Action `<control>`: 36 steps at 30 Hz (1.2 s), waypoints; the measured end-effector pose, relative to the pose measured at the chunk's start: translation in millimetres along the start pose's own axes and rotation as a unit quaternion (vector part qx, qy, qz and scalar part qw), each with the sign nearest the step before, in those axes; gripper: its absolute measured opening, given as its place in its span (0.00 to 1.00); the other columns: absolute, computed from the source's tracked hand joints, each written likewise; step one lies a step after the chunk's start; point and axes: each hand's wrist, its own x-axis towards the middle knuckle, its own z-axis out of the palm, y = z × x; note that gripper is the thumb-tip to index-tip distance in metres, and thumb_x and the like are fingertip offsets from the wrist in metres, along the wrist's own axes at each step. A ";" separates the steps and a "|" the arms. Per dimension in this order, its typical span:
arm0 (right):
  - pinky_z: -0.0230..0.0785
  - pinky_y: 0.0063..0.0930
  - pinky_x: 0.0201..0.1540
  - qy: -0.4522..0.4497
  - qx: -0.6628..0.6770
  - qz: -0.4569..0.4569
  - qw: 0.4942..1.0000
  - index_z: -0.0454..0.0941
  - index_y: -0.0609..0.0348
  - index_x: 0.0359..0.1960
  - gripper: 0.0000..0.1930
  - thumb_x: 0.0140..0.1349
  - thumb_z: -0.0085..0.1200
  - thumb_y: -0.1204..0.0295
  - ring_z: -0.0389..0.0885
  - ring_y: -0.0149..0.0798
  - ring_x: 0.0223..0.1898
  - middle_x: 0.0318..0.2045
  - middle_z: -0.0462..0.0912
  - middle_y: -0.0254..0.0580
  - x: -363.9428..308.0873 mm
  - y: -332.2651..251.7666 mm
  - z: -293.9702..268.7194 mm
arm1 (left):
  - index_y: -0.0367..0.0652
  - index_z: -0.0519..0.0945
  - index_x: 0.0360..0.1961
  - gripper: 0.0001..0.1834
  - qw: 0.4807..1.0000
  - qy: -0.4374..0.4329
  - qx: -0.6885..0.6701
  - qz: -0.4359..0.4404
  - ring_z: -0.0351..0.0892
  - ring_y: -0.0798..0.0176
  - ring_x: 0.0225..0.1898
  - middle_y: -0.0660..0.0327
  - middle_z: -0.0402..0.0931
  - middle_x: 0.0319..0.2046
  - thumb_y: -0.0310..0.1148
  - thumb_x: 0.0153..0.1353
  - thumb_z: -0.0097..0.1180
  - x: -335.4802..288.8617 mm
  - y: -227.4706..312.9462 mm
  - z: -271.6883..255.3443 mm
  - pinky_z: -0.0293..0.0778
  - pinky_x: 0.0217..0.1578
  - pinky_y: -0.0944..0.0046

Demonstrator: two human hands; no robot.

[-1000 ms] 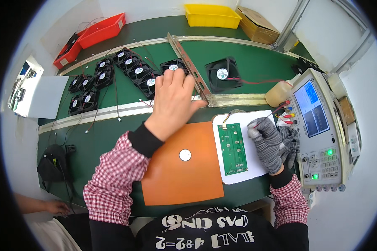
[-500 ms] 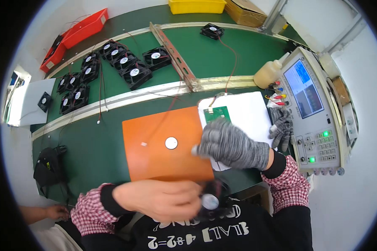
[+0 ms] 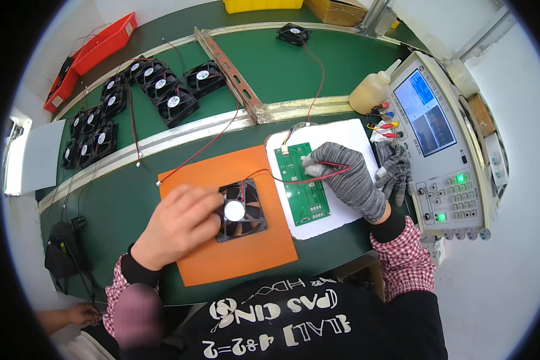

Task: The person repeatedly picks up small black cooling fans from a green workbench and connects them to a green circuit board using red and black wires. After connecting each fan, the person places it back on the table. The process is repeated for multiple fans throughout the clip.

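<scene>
- In the head view, your left hand [image 3: 183, 219] is half curled at the left side of the black fan [image 3: 242, 211], which lies on the orange mat [image 3: 258, 258]; you can't tell whether it grips or only touches.
- Your gloved right hand [image 3: 348, 180] is pinched closed on the red lead [image 3: 294, 181] above the green circuit board [image 3: 301, 195]; the lead's end is hidden.
- Step in hand, it seems: handling the lead at the board.
- The next move calls for a steady fan and a slack lead.
</scene>
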 end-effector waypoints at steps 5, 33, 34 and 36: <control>0.75 0.34 0.42 -0.003 -0.136 -0.072 0.988 0.79 0.60 0.32 0.06 0.54 0.63 0.76 0.81 0.45 0.37 0.35 0.78 0.44 1.1 -0.4 -2.7 | 0.34 0.69 0.57 0.43 0.954 0.040 -0.140 -0.262 0.68 0.43 0.57 0.48 0.70 0.55 0.39 0.40 0.74 23.0 25.4 10.3 0.64 0.57 0.48; 0.76 0.35 0.38 0.002 -0.193 -0.112 0.975 0.80 0.56 0.32 0.09 0.49 0.67 0.76 0.82 0.45 0.34 0.31 0.81 0.43 -1.1 6.2 3.8 | 0.54 0.73 0.61 0.26 0.935 0.308 0.166 -0.066 0.74 0.62 0.53 0.61 0.78 0.52 0.42 0.60 0.61 33.5 47.6 -30.3 0.73 0.51 0.60; 0.76 0.35 0.38 0.004 -0.195 -0.117 0.974 0.80 0.56 0.33 0.09 0.49 0.66 0.76 0.82 0.45 0.34 0.31 0.81 0.43 -0.9 2.8 7.6 | 0.52 0.71 0.63 0.32 0.952 0.269 0.124 -0.075 0.70 0.57 0.59 0.56 0.74 0.57 0.40 0.56 0.64 46.5 37.4 -31.8 0.70 0.56 0.57; 0.75 0.31 0.37 0.013 -0.183 -0.141 0.973 0.80 0.57 0.34 0.08 0.52 0.65 0.77 0.82 0.41 0.33 0.30 0.81 0.41 -2.0 -0.8 -1.8 | 0.47 0.65 0.68 0.43 0.968 0.240 0.008 -0.069 0.62 0.45 0.67 0.46 0.65 0.65 0.36 0.50 0.69 92.5 -12.4 -17.8 0.63 0.65 0.50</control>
